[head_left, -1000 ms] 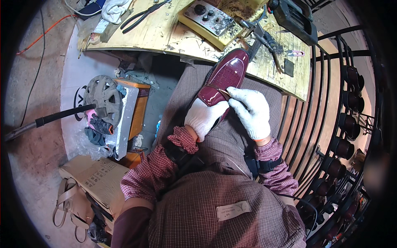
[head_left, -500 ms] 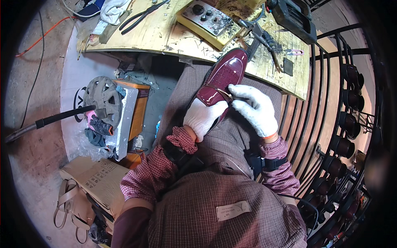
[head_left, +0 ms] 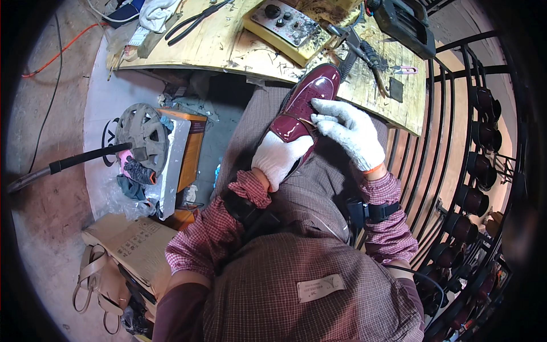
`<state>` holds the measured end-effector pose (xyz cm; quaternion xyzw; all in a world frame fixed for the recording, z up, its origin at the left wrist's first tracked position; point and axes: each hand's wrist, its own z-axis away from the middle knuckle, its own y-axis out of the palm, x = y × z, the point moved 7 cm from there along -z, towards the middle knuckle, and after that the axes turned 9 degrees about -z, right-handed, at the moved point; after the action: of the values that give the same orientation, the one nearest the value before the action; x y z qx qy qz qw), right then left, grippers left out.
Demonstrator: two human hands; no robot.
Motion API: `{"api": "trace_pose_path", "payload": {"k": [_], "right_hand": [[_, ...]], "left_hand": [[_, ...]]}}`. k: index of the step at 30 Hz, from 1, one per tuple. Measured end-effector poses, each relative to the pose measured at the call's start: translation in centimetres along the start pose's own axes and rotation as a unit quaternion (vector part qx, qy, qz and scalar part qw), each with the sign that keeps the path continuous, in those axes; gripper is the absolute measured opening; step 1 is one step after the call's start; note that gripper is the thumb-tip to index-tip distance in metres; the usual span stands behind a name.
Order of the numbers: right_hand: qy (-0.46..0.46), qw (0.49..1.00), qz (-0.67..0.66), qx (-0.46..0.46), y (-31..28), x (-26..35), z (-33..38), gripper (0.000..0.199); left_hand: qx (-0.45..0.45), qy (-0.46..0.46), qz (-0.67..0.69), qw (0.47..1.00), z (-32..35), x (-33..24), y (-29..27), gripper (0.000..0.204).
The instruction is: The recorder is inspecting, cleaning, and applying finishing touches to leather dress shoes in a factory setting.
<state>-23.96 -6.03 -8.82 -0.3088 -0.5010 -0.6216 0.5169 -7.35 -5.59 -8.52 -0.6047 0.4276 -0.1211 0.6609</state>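
Shoe's [head_left: 319, 85] axis slants rightward, toe away; left grip [head_left: 279, 157] clasps it, right grip [head_left: 352, 132] unclear.

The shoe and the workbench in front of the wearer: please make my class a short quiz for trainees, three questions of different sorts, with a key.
1. Multiple choice: which way does the toe end of the burgundy shoe point?
A) Toward the wearer's body
B) Toward the workbench
C) Toward the cardboard at lower left

2. True or false: the left hand and the right hand are both gloved in white.

3. Fill in: in the head view, the black pliers lie to the ____ of the yellow control box.

Key: 1. B; 2. True; 3. left
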Motion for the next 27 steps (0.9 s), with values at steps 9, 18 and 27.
{"api": "trace_pose_path", "payload": {"k": [9,18,27], "right_hand": [[-0.045,0.987,0.154,0.013,1.0,1.4,-0.5,0.057],[0.025,0.996,0.069,0.048,0.1,0.7,-1.1,0.059],[0.024,0.997,0.054,0.051,-0.2,0.0,-0.8,0.058]], "left_hand": [[-0.014,-0.002,0.021,1.0,-0.1,-0.2,-0.3,0.026],[-0.008,0.01,0.003,1.0,0.1,-0.7,-0.5,0.028],[-0.029,0.022,0.002,0.999,0.4,-0.4,-0.5,0.029]]}}
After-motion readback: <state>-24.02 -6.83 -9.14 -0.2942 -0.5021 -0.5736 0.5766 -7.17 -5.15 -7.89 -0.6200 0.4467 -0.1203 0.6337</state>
